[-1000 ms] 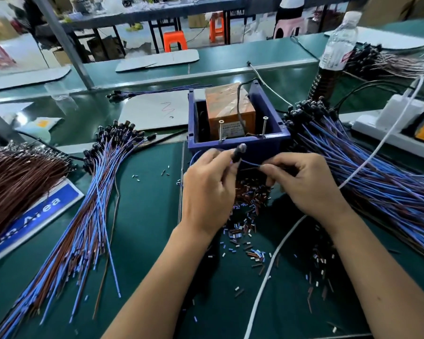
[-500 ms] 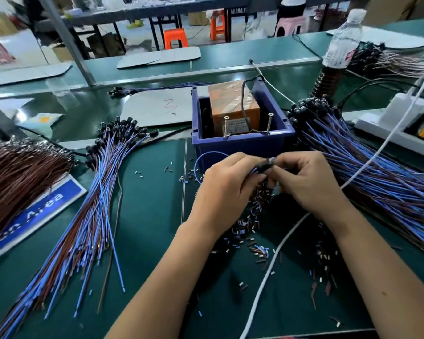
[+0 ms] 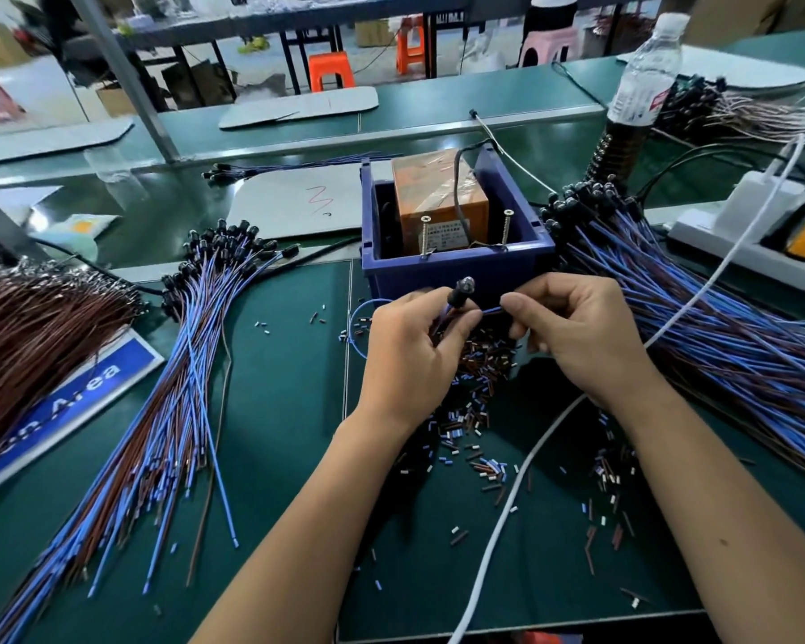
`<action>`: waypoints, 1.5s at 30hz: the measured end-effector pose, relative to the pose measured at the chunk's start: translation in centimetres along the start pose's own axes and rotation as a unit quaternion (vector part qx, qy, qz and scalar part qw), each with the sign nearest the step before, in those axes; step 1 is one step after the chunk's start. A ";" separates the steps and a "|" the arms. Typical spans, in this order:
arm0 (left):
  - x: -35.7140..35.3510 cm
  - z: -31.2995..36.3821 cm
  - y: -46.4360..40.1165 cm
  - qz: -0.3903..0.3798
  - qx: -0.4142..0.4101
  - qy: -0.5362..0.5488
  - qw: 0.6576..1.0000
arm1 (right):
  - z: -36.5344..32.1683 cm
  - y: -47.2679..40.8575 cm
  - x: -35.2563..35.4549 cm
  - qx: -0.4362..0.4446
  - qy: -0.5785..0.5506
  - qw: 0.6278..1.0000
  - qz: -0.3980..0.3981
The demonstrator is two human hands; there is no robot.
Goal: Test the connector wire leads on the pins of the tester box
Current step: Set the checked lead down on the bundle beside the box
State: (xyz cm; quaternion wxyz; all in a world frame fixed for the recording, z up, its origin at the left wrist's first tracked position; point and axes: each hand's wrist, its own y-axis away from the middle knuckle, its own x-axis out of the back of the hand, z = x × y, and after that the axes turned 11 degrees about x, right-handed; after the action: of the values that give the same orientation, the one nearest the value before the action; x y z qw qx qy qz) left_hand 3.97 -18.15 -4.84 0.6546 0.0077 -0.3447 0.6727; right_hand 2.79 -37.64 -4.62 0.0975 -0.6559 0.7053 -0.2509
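Two hands are working just in front of one blue tester box (image 3: 456, 271), which is sitting on the green bench (image 3: 275, 411) with an orange block (image 3: 438, 197) inside and two upright pins (image 3: 425, 234) at its near wall. The left hand (image 3: 414, 355) is gripping one connector (image 3: 462, 290), black-bodied with a rounded tip, tilted up toward the box. The right hand (image 3: 577, 337) is pinching that connector's blue wire lead (image 3: 492, 310) between thumb and forefinger, apart from the pins. Three heaps of wires are lying around: a brown heap (image 3: 33, 327) far left, a blue-brown bundle (image 3: 168, 411) beside it, another bundle (image 3: 716, 327) right. Cut insulation bits (image 3: 475, 402) are littering the bench under the hands; a white cable (image 3: 507, 527) is crossing beneath the right forearm.
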 end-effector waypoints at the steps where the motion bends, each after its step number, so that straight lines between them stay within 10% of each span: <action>1: 0.0 0.0 0.0 -0.001 0.006 0.004 1.000 | -0.1 0.0 0.0 0.005 0.003 1.000 -0.004; 29: 0.2 1.3 0.2 0.005 0.014 0.024 1.000 | -1.0 0.9 -1.6 0.091 0.045 0.994 0.045; 36: 0.5 0.4 0.0 0.033 0.036 0.073 0.996 | -0.6 0.1 0.1 0.075 -0.008 0.968 0.241; 45: -0.9 1.5 0.9 0.087 0.059 0.137 0.985 | -1.4 1.2 -3.8 0.033 -0.128 0.988 0.078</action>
State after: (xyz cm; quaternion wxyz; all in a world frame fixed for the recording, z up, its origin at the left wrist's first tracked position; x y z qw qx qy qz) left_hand 2.64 -19.54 -4.48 0.6334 -0.0759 -0.2106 0.7408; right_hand 1.58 -33.58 -4.69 0.2280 -0.6223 0.7270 -0.1795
